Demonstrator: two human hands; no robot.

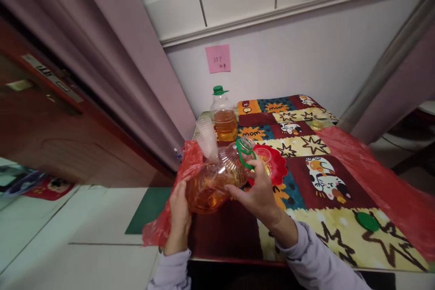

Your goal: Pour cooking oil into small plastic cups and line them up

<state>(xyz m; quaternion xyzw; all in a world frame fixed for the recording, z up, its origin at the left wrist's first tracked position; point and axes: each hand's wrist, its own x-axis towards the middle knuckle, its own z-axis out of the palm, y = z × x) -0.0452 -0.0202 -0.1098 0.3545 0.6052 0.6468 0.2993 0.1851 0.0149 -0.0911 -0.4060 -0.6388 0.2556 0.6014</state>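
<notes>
Between my hands a clear plastic jug [217,183] of amber liquid is tilted, its uncapped mouth with a green ring handle pointing up and right. My left hand [180,206] cups the jug's base from the left. My right hand [258,188] grips it near the neck and handle. Under the mouth stands a clear plastic cup [263,156] on a red scalloped plate [282,167]; the jug and my fingers partly hide both. Whether liquid is flowing, I cannot make out. A green cap [367,221] lies on the table at the right.
A second jug with a green cap [224,120] stands upright at the back. Beside it leans a stack of clear cups [206,138]. Patterned mats [333,181] and red plastic sheeting [380,167] cover the table. A pink note [218,58] is on the wall.
</notes>
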